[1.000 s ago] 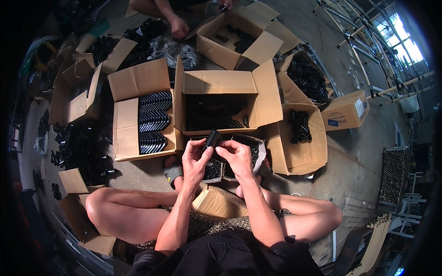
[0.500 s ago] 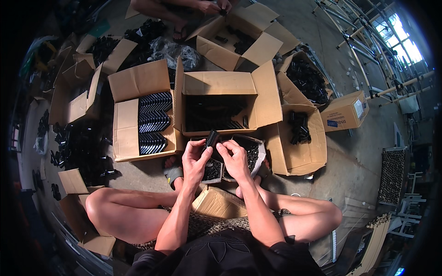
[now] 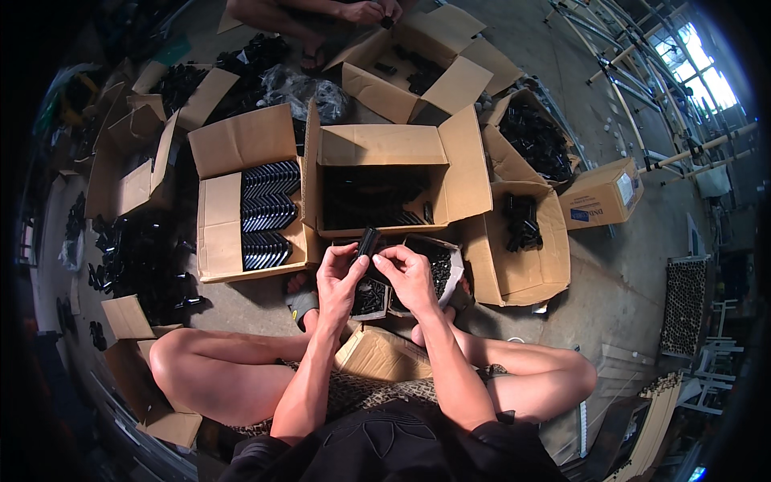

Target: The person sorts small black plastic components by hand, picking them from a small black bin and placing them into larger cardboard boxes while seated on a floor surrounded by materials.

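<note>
A short black tube-like part (image 3: 369, 239) stands up between my hands, tilted slightly. My left hand (image 3: 337, 277) is closed around its lower end, thumb along the side. My right hand (image 3: 408, 279) is pinched shut against the part's right side; whatever small thing its fingertips hold is too small to tell. Just under my hands sit two small open containers, one with small black pieces (image 3: 372, 297) and the other with more small dark pieces (image 3: 441, 269). Beyond them is an open cardboard box (image 3: 384, 146) with black parts inside.
Left of centre, a cardboard box (image 3: 218, 217) holds black angled parts in neat rows. Another box (image 3: 526, 277) on the right has a few black parts. Loose black parts (image 3: 144, 257) lie heaped at far left. Another person's hands (image 3: 373, 11) work over a box (image 3: 377, 90) at the top.
The black part has turned slightly more upright, and my right fingers have shifted a little left toward it. Both hands stay in nearly the same place.
</note>
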Motion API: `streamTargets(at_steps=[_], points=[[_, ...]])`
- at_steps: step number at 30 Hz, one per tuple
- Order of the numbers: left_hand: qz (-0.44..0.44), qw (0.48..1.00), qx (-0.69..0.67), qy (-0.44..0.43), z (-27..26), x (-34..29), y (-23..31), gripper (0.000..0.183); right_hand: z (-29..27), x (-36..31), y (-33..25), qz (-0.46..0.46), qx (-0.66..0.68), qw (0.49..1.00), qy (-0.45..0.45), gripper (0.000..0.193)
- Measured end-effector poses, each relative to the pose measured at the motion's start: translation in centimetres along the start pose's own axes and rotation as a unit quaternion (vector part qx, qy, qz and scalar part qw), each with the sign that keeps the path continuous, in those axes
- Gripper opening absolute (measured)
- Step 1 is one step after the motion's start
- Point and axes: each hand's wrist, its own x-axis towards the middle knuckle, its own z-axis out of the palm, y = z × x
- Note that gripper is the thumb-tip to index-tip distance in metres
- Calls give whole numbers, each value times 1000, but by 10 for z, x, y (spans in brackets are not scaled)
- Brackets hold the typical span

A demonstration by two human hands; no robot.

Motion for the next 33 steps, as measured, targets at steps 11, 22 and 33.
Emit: streamTargets(at_steps=[11,22,33], points=[[12,997,41,-67,1,2,0,30,-27,10,22,84,143,982,-92,16],[27,993,87,-74,0,2,0,32,-25,11,29,47,89,990,-94,20],[52,996,58,-50,4,1,-2,30,-14,9,39,38,178,982,-49,18]])
